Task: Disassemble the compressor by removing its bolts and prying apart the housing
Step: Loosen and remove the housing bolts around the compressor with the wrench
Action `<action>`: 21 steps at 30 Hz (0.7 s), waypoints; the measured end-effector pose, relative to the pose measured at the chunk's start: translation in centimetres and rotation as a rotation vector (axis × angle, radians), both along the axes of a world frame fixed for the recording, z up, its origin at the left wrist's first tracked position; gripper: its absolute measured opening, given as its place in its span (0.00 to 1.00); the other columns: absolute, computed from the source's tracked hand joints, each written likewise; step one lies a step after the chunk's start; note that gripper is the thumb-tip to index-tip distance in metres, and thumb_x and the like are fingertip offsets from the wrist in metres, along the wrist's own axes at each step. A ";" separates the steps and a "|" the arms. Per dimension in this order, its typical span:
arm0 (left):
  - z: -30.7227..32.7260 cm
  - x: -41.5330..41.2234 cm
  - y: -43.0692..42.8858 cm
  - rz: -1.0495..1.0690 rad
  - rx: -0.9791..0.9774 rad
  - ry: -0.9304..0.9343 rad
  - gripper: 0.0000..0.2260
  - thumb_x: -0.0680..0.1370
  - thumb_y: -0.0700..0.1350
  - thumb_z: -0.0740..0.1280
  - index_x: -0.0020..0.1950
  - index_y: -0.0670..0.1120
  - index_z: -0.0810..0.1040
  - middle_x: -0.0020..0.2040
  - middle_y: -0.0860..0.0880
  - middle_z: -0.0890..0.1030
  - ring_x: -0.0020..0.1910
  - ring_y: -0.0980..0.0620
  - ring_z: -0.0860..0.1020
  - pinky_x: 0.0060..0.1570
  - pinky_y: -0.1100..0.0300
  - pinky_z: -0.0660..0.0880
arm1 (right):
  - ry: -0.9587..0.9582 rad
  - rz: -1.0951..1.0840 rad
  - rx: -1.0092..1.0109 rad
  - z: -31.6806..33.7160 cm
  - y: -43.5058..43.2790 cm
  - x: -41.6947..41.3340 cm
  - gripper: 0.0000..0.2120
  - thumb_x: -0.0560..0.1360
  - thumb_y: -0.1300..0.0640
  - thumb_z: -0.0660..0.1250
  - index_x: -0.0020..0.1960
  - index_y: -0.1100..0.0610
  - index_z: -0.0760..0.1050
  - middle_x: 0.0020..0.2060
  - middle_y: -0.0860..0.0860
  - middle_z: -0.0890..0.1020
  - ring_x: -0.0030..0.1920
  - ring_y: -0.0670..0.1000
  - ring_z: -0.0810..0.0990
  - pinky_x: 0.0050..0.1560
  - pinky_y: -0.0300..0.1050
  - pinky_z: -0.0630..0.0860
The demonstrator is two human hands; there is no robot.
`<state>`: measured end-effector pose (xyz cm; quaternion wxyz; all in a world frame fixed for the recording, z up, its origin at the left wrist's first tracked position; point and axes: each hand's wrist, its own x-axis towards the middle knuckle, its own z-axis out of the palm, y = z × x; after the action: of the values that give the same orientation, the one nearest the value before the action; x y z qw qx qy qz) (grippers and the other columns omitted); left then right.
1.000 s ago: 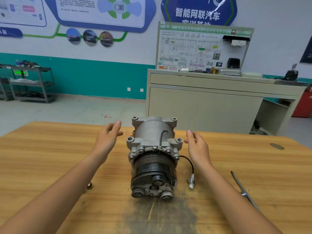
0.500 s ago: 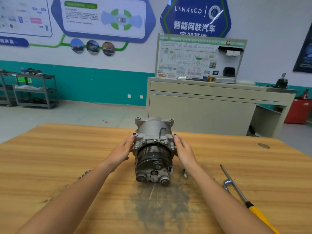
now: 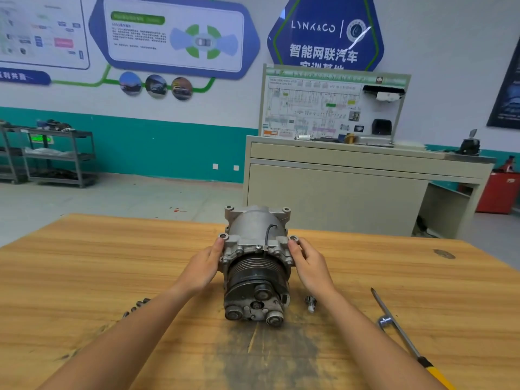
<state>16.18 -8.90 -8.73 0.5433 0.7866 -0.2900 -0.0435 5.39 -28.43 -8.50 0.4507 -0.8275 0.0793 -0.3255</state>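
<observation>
1. Compressor [image 3: 257, 266] lay on its side mid-table [image 3: 84, 263], pulley end toward the camera, over a dark greasy stain [image 3: 267, 356].
2. Left hand [image 3: 204, 266] gripped the left edge of the housing flange, thumb up by the mounting ear.
3. Right hand [image 3: 311, 266] gripped the right edge the same way, fingers curled on it.
4. Little white plug [image 3: 310, 302] lay just right of the pulley.
5. Screwdriver [image 3: 402, 336], yellow handle, lay well off to the right.
6. Few small dark bolts [image 3: 138, 305] sat left, partly behind the forearm.
</observation>
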 end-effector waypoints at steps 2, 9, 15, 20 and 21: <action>-0.4 0.5 -0.1 0.007 0.005 -0.035 0.27 0.71 0.66 0.43 0.42 0.52 0.77 0.40 0.54 0.80 0.42 0.59 0.77 0.39 0.63 0.71 | -0.010 -0.007 -0.026 -0.2 -0.1 0.1 0.09 0.78 0.46 0.57 0.43 0.44 0.73 0.39 0.51 0.81 0.40 0.48 0.77 0.39 0.40 0.69; -1.4 1.5 -0.5 0.076 -0.010 -0.156 0.32 0.72 0.65 0.44 0.41 0.45 0.80 0.36 0.54 0.80 0.39 0.56 0.78 0.33 0.75 0.66 | 0.079 -0.104 -0.363 0.0 -1.5 0.0 0.16 0.78 0.45 0.55 0.39 0.54 0.71 0.28 0.51 0.75 0.31 0.51 0.73 0.32 0.43 0.64; -2.1 2.1 -0.9 0.093 -0.061 -0.259 0.43 0.69 0.75 0.39 0.40 0.43 0.80 0.32 0.50 0.80 0.37 0.52 0.78 0.38 0.61 0.72 | 0.109 -0.059 -0.518 1.7 -2.4 0.9 0.24 0.73 0.35 0.53 0.35 0.55 0.69 0.29 0.46 0.73 0.32 0.48 0.72 0.34 0.42 0.64; -1.9 2.4 -0.8 0.084 -0.042 -0.270 0.53 0.61 0.81 0.37 0.43 0.37 0.80 0.37 0.44 0.82 0.40 0.46 0.79 0.44 0.53 0.72 | -0.032 -0.056 -0.598 1.8 -2.7 1.3 0.26 0.73 0.33 0.52 0.29 0.52 0.64 0.23 0.43 0.67 0.26 0.45 0.66 0.29 0.41 0.60; -1.8 2.5 -0.8 0.086 -0.046 -0.266 0.52 0.61 0.81 0.37 0.42 0.38 0.80 0.37 0.45 0.82 0.40 0.47 0.78 0.43 0.54 0.72 | -0.087 -0.062 -0.636 1.9 -2.8 1.4 0.28 0.74 0.32 0.51 0.27 0.54 0.65 0.22 0.43 0.66 0.24 0.45 0.65 0.28 0.41 0.60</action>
<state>18.65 -9.71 -10.55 0.5192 0.7845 -0.3267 0.0912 6.82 -31.23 -6.65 0.1622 -0.9094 -0.0207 -0.3824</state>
